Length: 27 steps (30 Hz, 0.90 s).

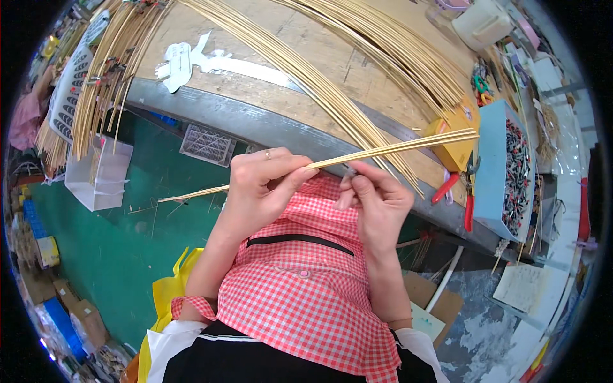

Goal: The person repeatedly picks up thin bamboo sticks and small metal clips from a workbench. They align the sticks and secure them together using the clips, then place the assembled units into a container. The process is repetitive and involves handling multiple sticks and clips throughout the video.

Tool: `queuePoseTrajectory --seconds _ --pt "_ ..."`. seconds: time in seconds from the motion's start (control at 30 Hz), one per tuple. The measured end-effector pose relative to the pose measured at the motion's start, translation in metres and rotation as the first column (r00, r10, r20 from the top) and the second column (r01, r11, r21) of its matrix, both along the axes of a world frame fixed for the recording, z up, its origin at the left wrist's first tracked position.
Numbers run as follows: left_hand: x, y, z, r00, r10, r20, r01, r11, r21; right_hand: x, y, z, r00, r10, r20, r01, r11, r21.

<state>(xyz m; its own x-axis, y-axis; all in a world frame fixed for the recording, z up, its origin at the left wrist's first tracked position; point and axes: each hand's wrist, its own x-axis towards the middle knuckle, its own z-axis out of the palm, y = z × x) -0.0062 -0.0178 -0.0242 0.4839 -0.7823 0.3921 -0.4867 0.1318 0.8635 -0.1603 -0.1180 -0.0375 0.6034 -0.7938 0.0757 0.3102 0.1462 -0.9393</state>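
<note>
My left hand (pixel 263 185) is closed round a small bundle of thin tan sticks (pixel 396 147), pinching it between thumb and fingers. The bundle runs out to the right over the bench edge, and its other ends emerge to the left behind my wrist. Just below the sticks, my right hand (pixel 383 203) has its thumb and fingers pinched together. A tiny greyish thing shows at those fingertips, too small to name. More long tan sticks (pixel 287 64) lie across the wooden bench (pixel 249 22) in front of me.
Red-handled pliers (pixel 470 191) rest by a yellow box (pixel 456 143) at the bench's right end. Beside them, a light blue bin (pixel 488 159) holds many small black and red parts. White paper tags (pixel 179 67) lie at left. A white bin (pixel 102 175) stands beyond the bench's left end.
</note>
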Motion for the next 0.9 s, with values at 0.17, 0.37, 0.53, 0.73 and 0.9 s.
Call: queuePoseTrajectory --seconds 0.17,0.37,0.53,0.73,0.9 --pt "-0.001 0.0 -0.009 1.0 -0.001 -0.025 0.0 1.0 -0.03 0.01 0.011 -0.008 0.994 0.038 0.099 -0.047 0.995 0.086" --pt "-0.003 -0.002 -0.01 0.997 -0.007 -0.08 0.001 0.998 -0.07 0.017 0.017 -0.008 0.987 0.013 0.163 -0.031 0.994 0.108" --pt "-0.003 -0.001 -0.01 0.998 -0.004 -0.064 -0.002 0.996 -0.092 0.02 0.023 -0.005 0.977 0.001 0.212 -0.038 0.984 0.174" --pt "0.007 0.002 -0.004 0.989 -0.127 -0.079 0.126 0.992 -0.025 0.005 0.013 0.002 0.995 0.054 -0.088 -0.071 0.977 -0.2" --pt "0.007 0.003 -0.008 0.927 -0.323 -0.192 0.332 0.943 0.017 -0.006 -0.01 0.018 0.999 -0.006 -0.043 -0.007 0.958 -0.287"
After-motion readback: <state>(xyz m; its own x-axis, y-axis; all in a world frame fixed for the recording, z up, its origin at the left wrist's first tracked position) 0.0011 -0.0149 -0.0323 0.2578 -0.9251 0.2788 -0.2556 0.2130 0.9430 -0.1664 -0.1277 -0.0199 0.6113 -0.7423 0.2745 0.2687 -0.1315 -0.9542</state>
